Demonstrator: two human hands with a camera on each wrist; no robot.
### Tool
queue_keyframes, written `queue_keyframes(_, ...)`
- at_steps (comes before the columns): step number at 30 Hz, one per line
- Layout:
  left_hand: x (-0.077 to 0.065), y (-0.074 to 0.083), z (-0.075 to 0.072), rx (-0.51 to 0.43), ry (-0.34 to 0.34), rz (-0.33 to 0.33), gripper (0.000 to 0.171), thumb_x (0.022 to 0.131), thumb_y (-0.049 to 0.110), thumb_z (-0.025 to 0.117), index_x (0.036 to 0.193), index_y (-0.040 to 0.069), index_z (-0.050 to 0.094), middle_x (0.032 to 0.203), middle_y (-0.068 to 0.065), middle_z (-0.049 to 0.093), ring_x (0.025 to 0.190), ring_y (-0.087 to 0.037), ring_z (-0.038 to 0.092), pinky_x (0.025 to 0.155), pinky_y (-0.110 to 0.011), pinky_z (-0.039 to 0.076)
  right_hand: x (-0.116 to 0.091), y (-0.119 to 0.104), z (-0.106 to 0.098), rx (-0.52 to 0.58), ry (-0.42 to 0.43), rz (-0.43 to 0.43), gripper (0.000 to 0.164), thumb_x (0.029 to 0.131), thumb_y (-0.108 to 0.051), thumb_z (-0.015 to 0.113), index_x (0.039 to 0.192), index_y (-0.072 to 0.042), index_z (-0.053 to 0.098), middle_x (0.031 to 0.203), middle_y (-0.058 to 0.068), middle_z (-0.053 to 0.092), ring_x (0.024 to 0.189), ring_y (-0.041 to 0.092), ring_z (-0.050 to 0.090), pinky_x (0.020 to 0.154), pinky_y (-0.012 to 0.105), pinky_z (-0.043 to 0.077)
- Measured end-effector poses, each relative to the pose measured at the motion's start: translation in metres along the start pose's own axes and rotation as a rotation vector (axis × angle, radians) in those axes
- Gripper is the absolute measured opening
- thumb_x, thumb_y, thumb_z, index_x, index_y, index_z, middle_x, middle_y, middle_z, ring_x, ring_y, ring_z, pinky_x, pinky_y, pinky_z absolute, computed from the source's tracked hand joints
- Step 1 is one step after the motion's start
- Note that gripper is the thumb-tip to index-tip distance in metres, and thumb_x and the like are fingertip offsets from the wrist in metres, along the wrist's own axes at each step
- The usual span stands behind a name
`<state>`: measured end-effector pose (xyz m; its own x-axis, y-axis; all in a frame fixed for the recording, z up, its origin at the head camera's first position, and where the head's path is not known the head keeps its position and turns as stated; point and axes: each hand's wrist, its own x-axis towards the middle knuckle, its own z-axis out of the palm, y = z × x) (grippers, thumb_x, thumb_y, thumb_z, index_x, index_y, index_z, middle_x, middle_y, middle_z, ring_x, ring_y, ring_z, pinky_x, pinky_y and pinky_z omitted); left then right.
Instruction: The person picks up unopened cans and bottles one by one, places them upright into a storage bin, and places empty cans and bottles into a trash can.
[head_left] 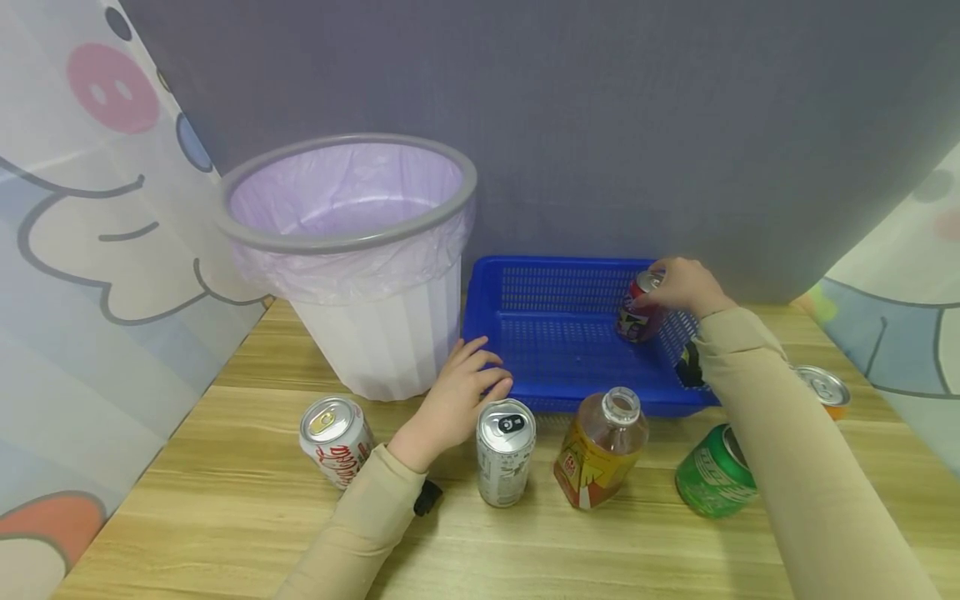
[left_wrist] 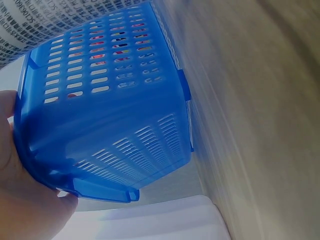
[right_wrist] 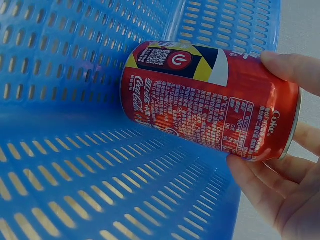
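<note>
In the right back corner of the blue basket (head_left: 570, 358), my right hand (head_left: 686, 287) grips a red Coke can (right_wrist: 200, 100) near its top. Thumb and fingers lie on opposite sides of it, and its base is down by the basket floor. My left hand (head_left: 461, 400) rests with relaxed, spread fingers at the near left corner of the basket, touching the rim (left_wrist: 25, 125). Just right of that hand stands a silver can (head_left: 505, 467). A white Coca-Cola can (head_left: 337, 437) is upright left of the left forearm.
A white bin (head_left: 375, 325) with a purple liner stands left of the basket. In front of the basket are an open bottle (head_left: 600, 454) with a yellow label and a green can (head_left: 716, 475). An orange can (head_left: 825, 392) is partly behind the right sleeve. A grey panel (head_left: 600, 125) rises behind.
</note>
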<state>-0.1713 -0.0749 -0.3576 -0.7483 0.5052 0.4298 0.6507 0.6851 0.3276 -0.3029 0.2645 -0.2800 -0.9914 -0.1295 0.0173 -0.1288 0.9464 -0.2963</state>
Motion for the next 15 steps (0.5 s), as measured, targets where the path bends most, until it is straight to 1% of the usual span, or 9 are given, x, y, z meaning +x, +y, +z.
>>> queue_keyframes(6, -0.0003, -0.0002, 0.0003, -0.007, 0.002, 0.003, 0.025, 0.098, 0.025, 0.052, 0.096, 0.010, 0.071, 0.113, -0.009, 0.063, 0.133, -0.037, 0.039, 0.113, -0.059, 0.020, 0.0013, 0.0014, 0.0012, 0.011, -0.007, 0.013, 0.072, 0.075, -0.035, 0.074, 0.126, 0.011, 0.050, 0.117, 0.035, 0.056, 0.104, 0.050, 0.054, 0.089, 0.061, 0.044)
queue_keyframes(9, -0.0003, -0.0003, 0.0001, -0.011, 0.004, 0.003, 0.025, 0.098, 0.025, 0.052, 0.097, 0.010, 0.071, 0.113, -0.010, 0.063, 0.133, -0.037, 0.039, 0.113, -0.059, 0.019, 0.0027, 0.0006, 0.0000, 0.010, -0.033, 0.012, 0.073, 0.077, -0.035, 0.073, 0.127, 0.012, 0.047, 0.118, 0.036, 0.055, 0.105, 0.050, 0.054, 0.091, 0.061, 0.043)
queue_keyframes(15, -0.0004, 0.0004, -0.0003, -0.011, 0.007, 0.003, 0.024, 0.097, 0.024, 0.052, 0.097, 0.010, 0.071, 0.112, -0.009, 0.063, 0.133, -0.037, 0.039, 0.113, -0.059, 0.019, 0.0047, 0.0006, -0.0021, -0.010, -0.087, 0.015, 0.077, 0.079, -0.036, 0.071, 0.130, 0.014, 0.042, 0.125, 0.039, 0.048, 0.111, 0.052, 0.049, 0.096, 0.062, 0.039)
